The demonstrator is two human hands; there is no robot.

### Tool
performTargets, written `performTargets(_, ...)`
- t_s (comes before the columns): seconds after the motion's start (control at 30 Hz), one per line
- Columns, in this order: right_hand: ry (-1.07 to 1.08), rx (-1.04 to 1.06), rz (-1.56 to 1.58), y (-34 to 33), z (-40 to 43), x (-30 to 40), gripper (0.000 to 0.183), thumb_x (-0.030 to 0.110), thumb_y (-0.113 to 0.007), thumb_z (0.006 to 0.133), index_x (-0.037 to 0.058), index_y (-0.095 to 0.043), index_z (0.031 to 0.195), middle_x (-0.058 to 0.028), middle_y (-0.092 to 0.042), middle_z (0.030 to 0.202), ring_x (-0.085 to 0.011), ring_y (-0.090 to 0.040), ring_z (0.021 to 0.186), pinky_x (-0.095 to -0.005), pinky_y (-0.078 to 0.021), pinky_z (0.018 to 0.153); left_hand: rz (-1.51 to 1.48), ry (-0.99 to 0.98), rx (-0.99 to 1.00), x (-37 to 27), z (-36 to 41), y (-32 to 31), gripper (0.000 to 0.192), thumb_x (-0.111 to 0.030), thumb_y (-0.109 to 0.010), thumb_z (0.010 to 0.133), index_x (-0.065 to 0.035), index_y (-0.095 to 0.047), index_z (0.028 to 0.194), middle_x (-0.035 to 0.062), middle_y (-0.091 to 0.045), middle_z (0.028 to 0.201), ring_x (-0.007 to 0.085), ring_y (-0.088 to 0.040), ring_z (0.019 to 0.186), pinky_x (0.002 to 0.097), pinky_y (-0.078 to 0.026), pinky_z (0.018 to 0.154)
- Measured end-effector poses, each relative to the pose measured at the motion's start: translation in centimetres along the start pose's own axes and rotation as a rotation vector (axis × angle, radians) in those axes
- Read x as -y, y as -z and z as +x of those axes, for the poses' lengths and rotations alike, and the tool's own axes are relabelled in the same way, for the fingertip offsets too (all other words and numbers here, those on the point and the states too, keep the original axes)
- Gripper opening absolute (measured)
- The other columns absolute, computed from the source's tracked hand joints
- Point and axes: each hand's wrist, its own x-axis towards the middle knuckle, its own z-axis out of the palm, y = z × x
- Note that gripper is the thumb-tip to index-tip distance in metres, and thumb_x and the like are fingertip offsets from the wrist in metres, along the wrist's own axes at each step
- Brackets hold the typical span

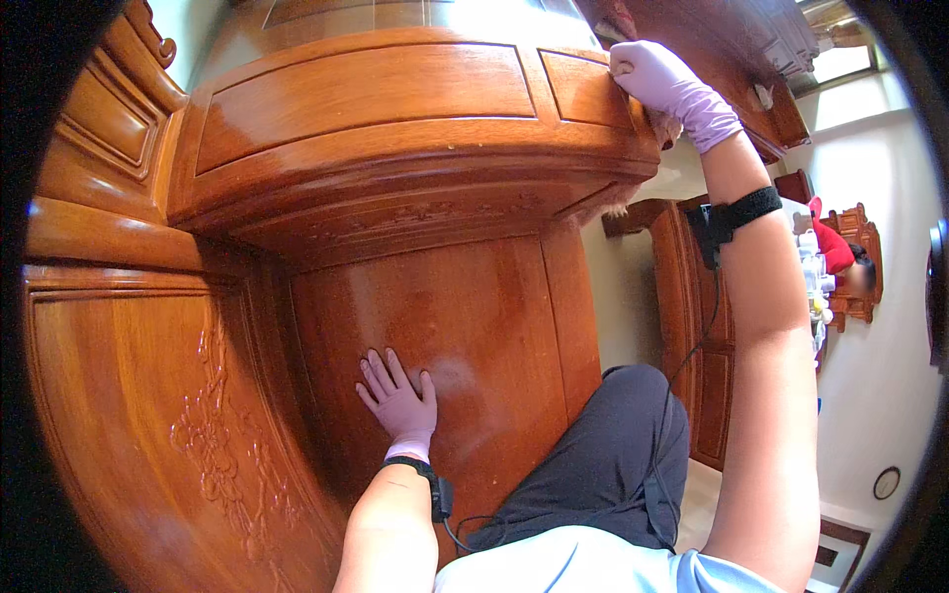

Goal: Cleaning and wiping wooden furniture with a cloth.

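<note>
My left hand (404, 408), in a thin lilac glove, rests palm down with spread fingers on the reddish-brown wooden seat (474, 319) of a carved bench. My right hand (652, 78), gloved the same way, is closed in a fist at the front end of the bench's wide wooden armrest (371, 85). A pale, shaggy cloth (663, 130) hangs from beneath that fist along the armrest's end. More of its fringe shows below the armrest, and the rest is hidden behind the wood.
A carved wooden backrest (222, 437) rises on the left. A glass-topped wooden surface (415, 15) lies beyond the armrest. My bent knee (630, 400) is against the seat's front edge. Cables run from both wrist straps. A person in red (834, 248) sits far right.
</note>
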Motion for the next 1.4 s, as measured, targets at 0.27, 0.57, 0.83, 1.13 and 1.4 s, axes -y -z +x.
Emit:
performTargets(0.27,0.036,0.037,-0.479,-0.5,2.2,-0.4,0.009,0.010,-0.054,0.080,0.0097,-0.063,0.083,-0.0148,-0.064,0.082,-0.0375,-0.062,0.079,-0.0453,-0.0505,0.070,0.002,-0.013,-0.040,0.1,-0.2,-0.9,0.071,-0.042,-0.046,0.089,-0.0058,-0.026,0.146,0.0183,-0.018,0.154,0.0368,-0.013,0.143,0.0555,-0.008,0.113)
performTargets(0.57,0.088,0.056,-0.577,-0.7,1.5,0.2,0.010,0.010,-0.054,0.083,0.0056,-0.062,0.085,-0.0156,-0.065,0.088,-0.0361,-0.064,0.084,-0.0429,-0.0522,0.074,0.046,-0.031,-0.104,0.3,-0.1,-1.0,0.069,-0.043,-0.048,0.088,-0.0062,-0.032,0.144,0.0197,-0.023,0.152,0.0370,-0.020,0.141,0.0579,-0.015,0.111)
performTargets(0.83,0.141,-0.034,-0.489,-1.2,-0.5,0.8,0.008,0.010,-0.054,0.084,0.0064,-0.061,0.085,-0.0152,-0.064,0.089,-0.0373,-0.062,0.083,-0.0440,-0.0515,0.074,0.062,-0.025,-0.100,0.5,-0.3,-1.4,0.070,-0.043,-0.048,0.088,-0.0070,-0.030,0.145,0.0193,-0.021,0.153,0.0363,-0.018,0.142,0.0577,-0.013,0.111)
performTargets(1.13,0.028,-0.059,-0.520,-1.5,-0.8,0.9,0.012,0.013,-0.050,0.086,0.0083,-0.060,0.082,-0.0165,-0.063,0.081,-0.0377,-0.062,0.077,-0.0437,-0.0511,0.068,0.050,-0.037,-0.111,0.3,-0.1,-1.3,0.069,-0.043,-0.048,0.088,-0.0063,-0.031,0.144,0.0195,-0.022,0.153,0.0364,-0.018,0.142,0.0577,-0.014,0.111)
performTargets(1.4,0.085,-0.029,-0.479,-1.2,-4.9,3.1,0.008,0.013,-0.052,0.084,0.0065,-0.057,0.084,-0.0143,-0.059,0.084,-0.0361,-0.061,0.079,-0.0430,-0.0510,0.069,0.049,-0.022,-0.086,0.3,-0.3,-0.9,0.069,-0.043,-0.048,0.088,-0.0064,-0.030,0.144,0.0188,-0.021,0.153,0.0356,-0.017,0.142,0.0570,-0.013,0.112)
